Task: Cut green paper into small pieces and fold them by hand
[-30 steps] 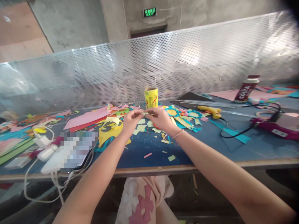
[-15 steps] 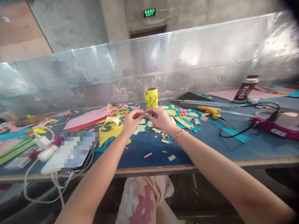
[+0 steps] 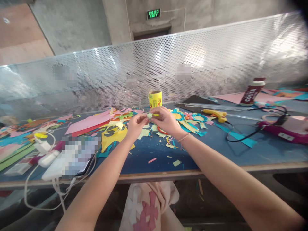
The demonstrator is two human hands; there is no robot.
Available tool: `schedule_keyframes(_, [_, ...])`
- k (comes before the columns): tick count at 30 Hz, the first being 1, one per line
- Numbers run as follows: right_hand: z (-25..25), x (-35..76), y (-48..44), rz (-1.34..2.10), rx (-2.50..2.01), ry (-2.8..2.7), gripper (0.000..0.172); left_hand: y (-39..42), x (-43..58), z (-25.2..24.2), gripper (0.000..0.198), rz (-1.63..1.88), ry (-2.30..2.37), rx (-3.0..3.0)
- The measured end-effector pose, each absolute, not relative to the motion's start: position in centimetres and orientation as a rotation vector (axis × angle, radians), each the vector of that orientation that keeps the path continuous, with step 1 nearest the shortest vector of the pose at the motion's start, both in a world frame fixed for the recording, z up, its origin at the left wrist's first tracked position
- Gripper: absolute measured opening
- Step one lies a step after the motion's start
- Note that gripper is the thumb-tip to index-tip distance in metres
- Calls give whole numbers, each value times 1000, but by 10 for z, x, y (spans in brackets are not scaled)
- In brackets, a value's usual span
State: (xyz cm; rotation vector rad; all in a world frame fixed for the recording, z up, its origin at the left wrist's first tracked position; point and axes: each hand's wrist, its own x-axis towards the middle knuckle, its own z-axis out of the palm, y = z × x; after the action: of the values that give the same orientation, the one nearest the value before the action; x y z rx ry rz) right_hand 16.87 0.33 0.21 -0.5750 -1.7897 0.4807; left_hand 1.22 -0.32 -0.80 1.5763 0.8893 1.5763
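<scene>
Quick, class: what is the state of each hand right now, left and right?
Left hand: closed, pinching the small pale paper piece.
Right hand: closed, pinching the same piece from its other side.

On the blue table (image 3: 211,147) in front of you a yellow roll (image 3: 155,98) stands upright, with a yellow glue gun (image 3: 215,114) lying to your right and a brown bottle (image 3: 252,92) farther right, near the perforated metal screen (image 3: 216,57). A green exit sign (image 3: 153,13) glows on the wall above. To your left lie a pink sheet (image 3: 89,122) and a white charger (image 3: 43,146) with looping cables. At your far right sits a purple device (image 3: 288,131) — a black cable (image 3: 240,136) curls beside it.
</scene>
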Motion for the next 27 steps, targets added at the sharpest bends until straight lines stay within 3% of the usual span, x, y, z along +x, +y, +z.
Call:
schedule_keyframes(7, [8,169,-3,310,-615,-1851,12,-6,14,-6,28,1538,827,1418])
schedule_keyframes(27, [4,164,-6,322,-551,-1774,11,-14,20,-1,31,1492,722,1302])
